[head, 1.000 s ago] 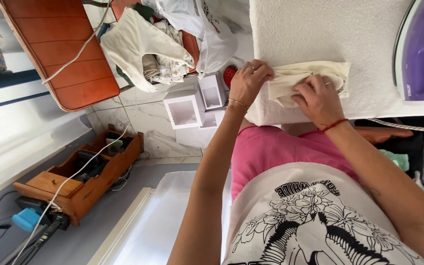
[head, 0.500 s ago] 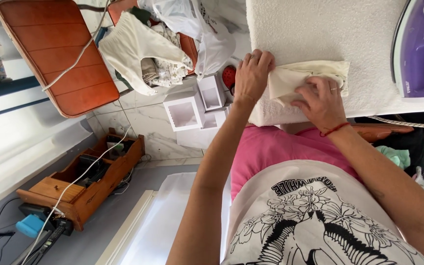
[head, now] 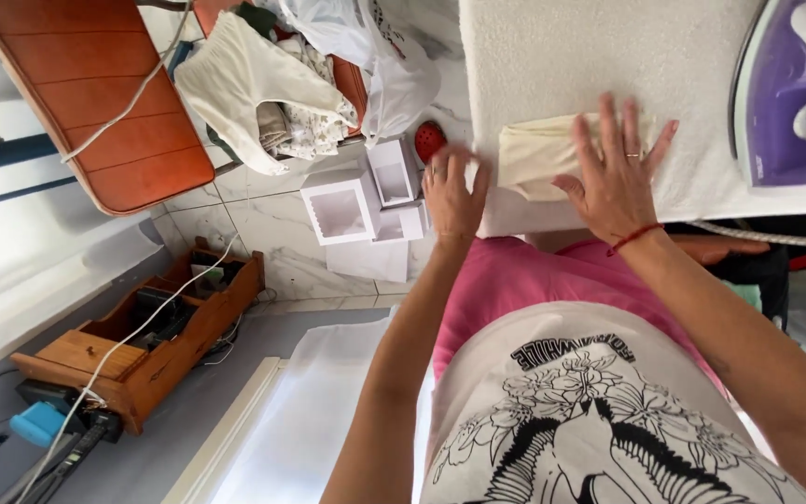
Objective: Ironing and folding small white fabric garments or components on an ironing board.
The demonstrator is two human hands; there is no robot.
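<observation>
A folded cream cloth point(head: 535, 154) lies on the white padded ironing board point(head: 590, 65) near its left edge. My right hand point(head: 616, 175), with a ring and a red string bracelet, rests flat on the cloth, fingers spread and palm down. My left hand point(head: 451, 194) hovers blurred just left of the board's edge, fingers apart, holding nothing. It is close to the cloth's left end but apart from it. A purple and white iron point(head: 795, 98) stands on the board at the right.
A wooden chair point(head: 114, 112) and a pile of laundry point(head: 272, 93) stand at the upper left. White open boxes point(head: 366, 201) sit on the marble floor. A wooden drawer point(head: 142, 345) with cables lies at the lower left. The iron's cord point(head: 767, 235) runs along the board's near edge.
My left hand has come off the cloth and moved left, past the board's edge. My right hand has spread flat over the cloth.
</observation>
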